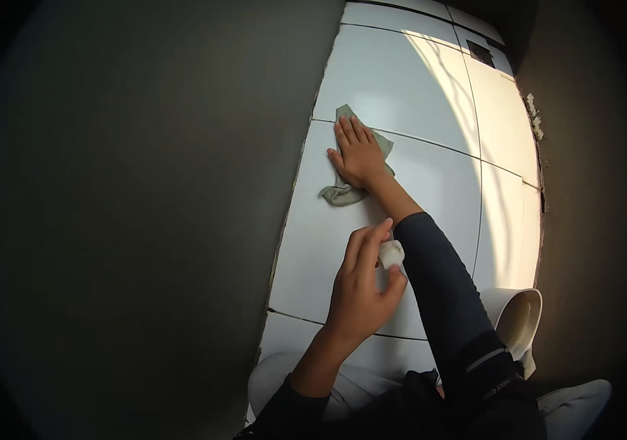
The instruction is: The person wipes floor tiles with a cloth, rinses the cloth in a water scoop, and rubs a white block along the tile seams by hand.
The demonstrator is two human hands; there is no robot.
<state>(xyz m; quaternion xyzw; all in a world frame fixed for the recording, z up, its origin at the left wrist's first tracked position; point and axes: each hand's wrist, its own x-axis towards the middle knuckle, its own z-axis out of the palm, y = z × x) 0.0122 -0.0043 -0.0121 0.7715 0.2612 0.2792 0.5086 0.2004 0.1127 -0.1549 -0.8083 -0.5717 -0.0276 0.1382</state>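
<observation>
My right hand lies flat on a grey-green cloth, with its fingers stretched out and pressing the cloth against white tiles. Edges of the cloth stick out around the palm and fingertips. Closer to me, my left hand is curled, thumb and fingers around a small white object. Only one rounded, block-like end of that object shows; the rest is hidden behind the fingers, so I cannot tell its kind. It is beside the right forearm, above the tiles.
At my right stands a white bucket or tub, partly behind my sleeve. A small dark square opening is at the far right of the tiles. Sunlight falls along the right side. The tiled strip has a rough left edge, with a dark grey surface beyond.
</observation>
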